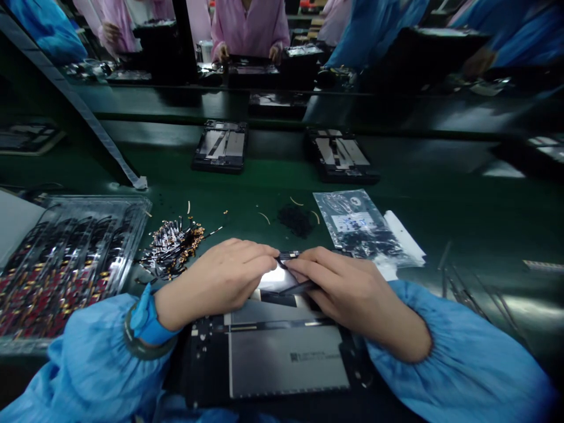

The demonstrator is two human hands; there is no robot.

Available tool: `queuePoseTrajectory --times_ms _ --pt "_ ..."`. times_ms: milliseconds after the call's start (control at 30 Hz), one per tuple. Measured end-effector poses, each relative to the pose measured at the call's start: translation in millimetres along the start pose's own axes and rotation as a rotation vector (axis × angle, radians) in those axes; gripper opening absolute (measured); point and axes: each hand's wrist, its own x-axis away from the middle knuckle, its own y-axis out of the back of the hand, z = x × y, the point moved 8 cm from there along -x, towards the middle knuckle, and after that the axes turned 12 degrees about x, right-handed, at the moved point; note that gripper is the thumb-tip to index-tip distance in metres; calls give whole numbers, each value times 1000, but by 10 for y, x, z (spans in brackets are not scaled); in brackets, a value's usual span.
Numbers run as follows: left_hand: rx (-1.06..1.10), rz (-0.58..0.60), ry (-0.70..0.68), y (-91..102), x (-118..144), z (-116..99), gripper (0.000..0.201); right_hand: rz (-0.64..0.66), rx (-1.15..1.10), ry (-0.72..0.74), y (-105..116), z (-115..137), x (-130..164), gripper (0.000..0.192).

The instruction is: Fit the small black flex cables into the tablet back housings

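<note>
In front of me lies an opened tablet-like device [207,376] with a black frame and a large silver-grey battery panel [286,361]. My left hand [229,275] reaches over its far part, fingers closed together at the upper edge. Across from it, my right hand [348,288] bends its fingers down on the same edge, its fingertips close to the left ones. Between them show a dark strip and a shiny plate. What the fingertips pinch is too small and covered to make out. A blue band [150,323] circles my left wrist.
Left stand a clear tray [79,258] of flex cables and a loose cable pile [174,247]. Beyond my hands lie small black pieces [295,220] and a plastic bag [363,220]. Two more opened devices, one left [220,147] and one right [342,154], sit farther back. Co-workers work opposite.
</note>
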Motion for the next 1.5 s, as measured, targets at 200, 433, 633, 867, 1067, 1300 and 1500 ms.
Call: queuePoseTrajectory --times_ms 200,433,633,867,1067,1300,1500 --pt "-74 43 -20 -47 -12 -15 19 -9 19 10 2 -3 -13 28" --pt "-127 130 -33 -118 5 -29 28 13 47 38 14 13 20 30" --pt "-40 76 28 -82 36 22 48 89 68 68 63 31 119 32" --pt "-151 109 -27 -169 45 11 47 67 127 77 121 23 218 31" --pt "-144 96 -12 -124 19 -32 37 -22 248 96 138 5 210 28" --pt "-137 94 -18 -130 30 -34 38 -30 232 90 101 -17 219 29" --pt "-133 95 -18 -133 37 -28 40 -17 220 89 83 -24 246 28"
